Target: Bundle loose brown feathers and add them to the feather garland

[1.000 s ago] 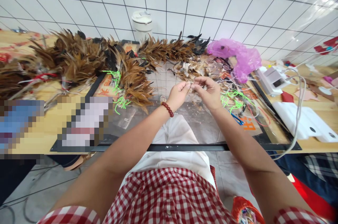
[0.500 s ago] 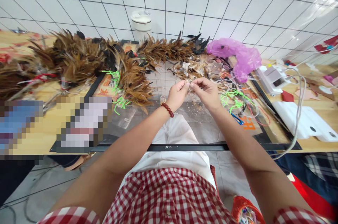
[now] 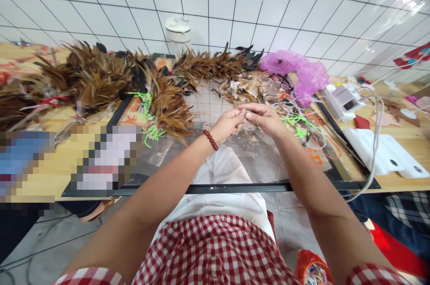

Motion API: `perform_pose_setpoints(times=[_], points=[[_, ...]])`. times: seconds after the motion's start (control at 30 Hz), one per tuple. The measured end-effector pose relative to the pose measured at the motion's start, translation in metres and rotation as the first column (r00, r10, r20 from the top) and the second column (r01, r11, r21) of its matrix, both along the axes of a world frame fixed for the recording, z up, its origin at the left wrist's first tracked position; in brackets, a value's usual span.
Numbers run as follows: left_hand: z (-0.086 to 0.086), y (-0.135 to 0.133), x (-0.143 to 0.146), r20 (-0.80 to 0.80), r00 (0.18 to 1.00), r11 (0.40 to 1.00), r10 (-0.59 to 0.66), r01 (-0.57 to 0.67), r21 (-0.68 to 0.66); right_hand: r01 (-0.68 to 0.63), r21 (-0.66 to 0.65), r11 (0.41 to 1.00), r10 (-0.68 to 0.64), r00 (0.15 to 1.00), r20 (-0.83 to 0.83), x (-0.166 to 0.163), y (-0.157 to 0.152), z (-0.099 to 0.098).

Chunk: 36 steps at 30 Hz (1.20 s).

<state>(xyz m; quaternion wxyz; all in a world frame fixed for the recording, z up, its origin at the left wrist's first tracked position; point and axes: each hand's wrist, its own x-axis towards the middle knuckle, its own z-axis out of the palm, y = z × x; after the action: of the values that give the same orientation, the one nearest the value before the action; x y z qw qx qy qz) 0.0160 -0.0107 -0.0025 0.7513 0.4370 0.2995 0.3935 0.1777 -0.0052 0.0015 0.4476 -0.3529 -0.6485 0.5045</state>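
My left hand (image 3: 229,123), with a red bead bracelet (image 3: 211,139) at the wrist, and my right hand (image 3: 265,117) meet over the glass-topped work mat (image 3: 215,159). Both are closed in a pinch, fingertips touching each other around something small that I cannot make out. Just beyond my fingers lies a loose pile of pale and brown feathers (image 3: 243,89). Strings of brown feathers (image 3: 168,101) lie to the left of my hands.
More brown feather bundles (image 3: 83,74) spread across the left of the table. A white cup (image 3: 178,32) stands at the back, with a pink plastic bag (image 3: 297,72) to its right. Green cords (image 3: 295,124), white devices (image 3: 342,101) and cables (image 3: 376,142) lie at right.
Both hands have drawn closer together, the fingertips now pressed tight. The view has shifted slightly.
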Motion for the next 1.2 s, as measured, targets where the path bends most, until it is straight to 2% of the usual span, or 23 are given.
perform_pose_setpoints(times=[0.13, 0.3, 0.43, 0.6, 0.67, 0.7, 0.77, 0.83, 0.9, 0.93, 0.97, 1.03, 1.07, 1.13, 1.2], points=[[-0.002, -0.002, 0.002, 0.014, 1.0, 1.0, 0.015, -0.015, 0.003, 0.033, 0.003, 0.999, -0.033, 0.999, -0.028, -0.001, 0.003, -0.003], [-0.007, 0.0, 0.002, 0.027, 0.999, 0.998, -0.044, 0.043, 0.048, 0.131, -0.006, 0.991, -0.131, 0.991, -0.037, -0.009, 0.002, -0.002], [-0.008, 0.0, 0.004, -0.014, 0.999, 0.995, 0.046, -0.044, 0.09, 0.168, -0.026, 0.986, -0.168, 0.986, -0.021, -0.016, -0.002, 0.0], [-0.009, -0.001, 0.005, -0.049, 0.992, 0.988, 0.12, -0.114, 0.103, 0.213, 0.016, 0.977, -0.212, 0.977, -0.01, -0.024, -0.003, -0.002], [-0.009, -0.001, 0.005, -0.042, 0.989, 0.985, 0.144, -0.14, 0.1, 0.268, 0.081, 0.96, -0.27, 0.963, 0.019, -0.017, 0.0, 0.001], [-0.01, 0.0, 0.005, -0.041, 0.985, 0.981, 0.167, -0.163, 0.101, 0.33, 0.139, 0.934, -0.337, 0.941, 0.031, -0.011, 0.003, 0.003], [-0.009, 0.001, 0.004, -0.043, 0.973, 0.97, 0.227, -0.222, 0.104, 0.509, 0.28, 0.814, -0.537, 0.843, 0.031, 0.01, 0.011, 0.009], [-0.009, 0.003, 0.003, -0.042, 0.957, 0.955, 0.285, -0.281, 0.093, 0.64, 0.365, 0.676, -0.707, 0.703, 0.078, 0.037, 0.016, 0.015], [-0.008, 0.004, 0.003, -0.038, 0.944, 0.943, 0.326, -0.323, 0.074, 0.685, 0.409, 0.603, -0.795, 0.558, 0.238, 0.063, 0.018, 0.019], [-0.008, 0.005, 0.003, -0.038, 0.939, 0.939, 0.342, -0.339, 0.064, 0.68, 0.423, 0.599, -0.8, 0.485, 0.352, 0.074, 0.017, 0.02], [-0.008, 0.005, 0.003, -0.041, 0.933, 0.934, 0.356, -0.354, 0.055, 0.651, 0.44, 0.618, -0.775, 0.413, 0.478, 0.083, 0.015, 0.021], [-0.007, 0.006, 0.003, -0.048, 0.921, 0.922, 0.387, -0.385, 0.042, 0.565, 0.443, 0.696, -0.669, 0.284, 0.687, 0.095, 0.01, 0.022], [-0.007, 0.006, 0.003, -0.052, 0.915, 0.916, 0.401, -0.399, 0.038, 0.517, 0.426, 0.743, -0.606, 0.246, 0.757, 0.098, 0.007, 0.021], [-0.006, 0.006, 0.003, -0.057, 0.905, 0.907, 0.422, -0.42, 0.033, 0.447, 0.377, 0.811, -0.515, 0.24, 0.823, 0.101, 0.004, 0.021], [-0.006, 0.006, 0.002, -0.057, 0.899, 0.901, 0.435, -0.434, 0.028, 0.418, 0.346, 0.84, -0.477, 0.265, 0.838, 0.099, 0.003, 0.02]])
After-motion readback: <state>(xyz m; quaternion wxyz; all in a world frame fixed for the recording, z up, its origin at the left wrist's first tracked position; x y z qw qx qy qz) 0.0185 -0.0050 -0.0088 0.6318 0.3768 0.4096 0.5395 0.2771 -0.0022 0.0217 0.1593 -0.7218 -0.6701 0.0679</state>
